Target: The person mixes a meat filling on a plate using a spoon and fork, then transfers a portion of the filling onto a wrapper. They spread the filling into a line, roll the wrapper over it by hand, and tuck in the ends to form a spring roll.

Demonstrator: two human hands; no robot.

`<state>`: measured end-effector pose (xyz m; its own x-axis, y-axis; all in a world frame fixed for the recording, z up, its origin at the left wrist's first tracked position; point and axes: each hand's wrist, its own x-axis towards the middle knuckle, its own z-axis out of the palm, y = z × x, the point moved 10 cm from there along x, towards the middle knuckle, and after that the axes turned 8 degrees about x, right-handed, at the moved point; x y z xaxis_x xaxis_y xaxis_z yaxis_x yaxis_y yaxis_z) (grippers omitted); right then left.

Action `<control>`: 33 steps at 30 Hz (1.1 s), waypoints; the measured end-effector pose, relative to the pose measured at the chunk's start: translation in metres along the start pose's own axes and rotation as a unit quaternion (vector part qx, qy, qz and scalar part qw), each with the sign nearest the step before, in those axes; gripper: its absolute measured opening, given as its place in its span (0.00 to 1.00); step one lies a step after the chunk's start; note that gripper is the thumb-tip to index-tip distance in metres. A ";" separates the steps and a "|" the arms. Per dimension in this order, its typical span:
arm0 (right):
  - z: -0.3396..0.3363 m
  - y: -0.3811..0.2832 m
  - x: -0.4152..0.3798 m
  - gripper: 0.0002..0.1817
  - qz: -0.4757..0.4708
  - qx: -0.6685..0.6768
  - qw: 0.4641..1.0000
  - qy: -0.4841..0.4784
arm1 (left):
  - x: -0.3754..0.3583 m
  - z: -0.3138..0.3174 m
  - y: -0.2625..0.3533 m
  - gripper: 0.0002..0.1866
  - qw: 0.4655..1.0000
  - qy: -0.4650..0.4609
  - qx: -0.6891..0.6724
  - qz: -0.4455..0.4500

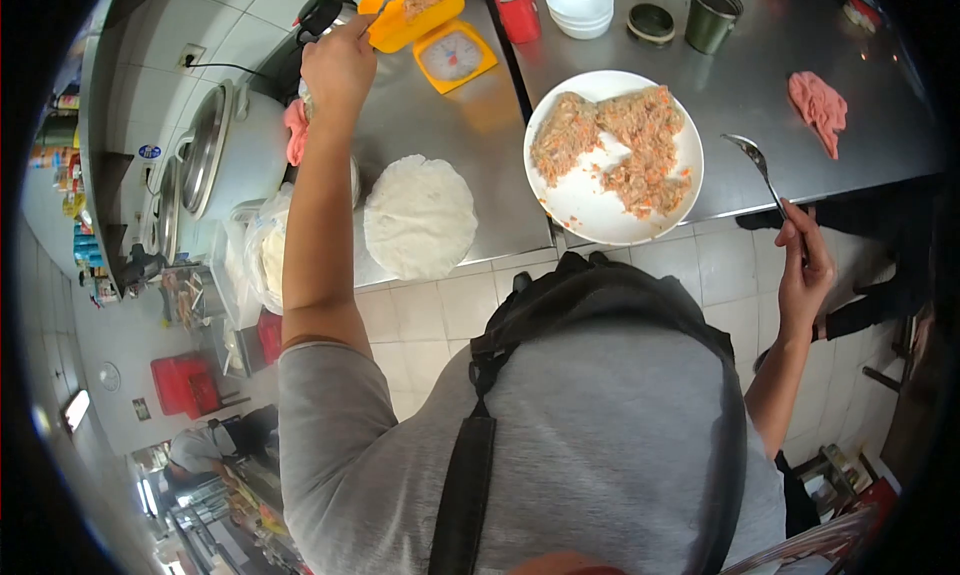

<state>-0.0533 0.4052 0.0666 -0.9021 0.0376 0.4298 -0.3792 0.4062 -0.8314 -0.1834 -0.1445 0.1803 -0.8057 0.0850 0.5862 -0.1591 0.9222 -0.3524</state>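
Steel counter (760, 105) runs under both my arms. My left hand (338, 63) is closed on a spoon (385, 3) that reaches into the yellow tray (412, 15) of minced filling on the scale (455, 57). Below that hand lies a stack of round wrappers (418, 215). My right hand (805, 270) grips a second spoon (760, 170), just right of the white plate (575, 200) heaped with orange-flecked filling.
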 end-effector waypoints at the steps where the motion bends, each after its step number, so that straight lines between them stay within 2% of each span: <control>1: 0.002 -0.001 0.003 0.12 -0.004 -0.019 1.000 -0.009 | 0.000 -0.002 -0.005 0.14 1.000 0.005 0.002 -0.007; 7: 0.023 -0.011 0.030 0.12 -0.014 -0.005 1.000 -0.020 | 0.000 -0.025 -0.012 0.13 0.999 0.036 -0.006 0.000; 12: 0.061 -0.038 0.054 0.12 -0.053 0.011 0.997 -0.052 | 0.000 -0.019 -0.003 0.12 0.997 0.045 0.002 0.060; 16: 0.081 -0.050 0.063 0.12 -0.087 0.005 0.993 -0.075 | -0.006 -0.019 -0.007 0.11 0.997 0.052 0.011 0.056; 31: 0.093 -0.039 0.074 0.12 -0.088 0.012 0.994 -0.066 | -0.005 -0.021 -0.005 0.12 0.997 0.058 -0.009 0.050; 33: 0.102 -0.045 0.080 0.12 -0.092 0.006 0.993 -0.075 | -0.003 -0.021 -0.010 0.11 0.999 0.035 -0.023 0.023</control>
<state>-0.1293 0.2969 0.1026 -0.8371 -0.1737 0.5187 -0.5427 0.3827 -0.7477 -0.1680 -0.1462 0.1973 -0.7689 0.1534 0.6207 -0.0947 0.9328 -0.3478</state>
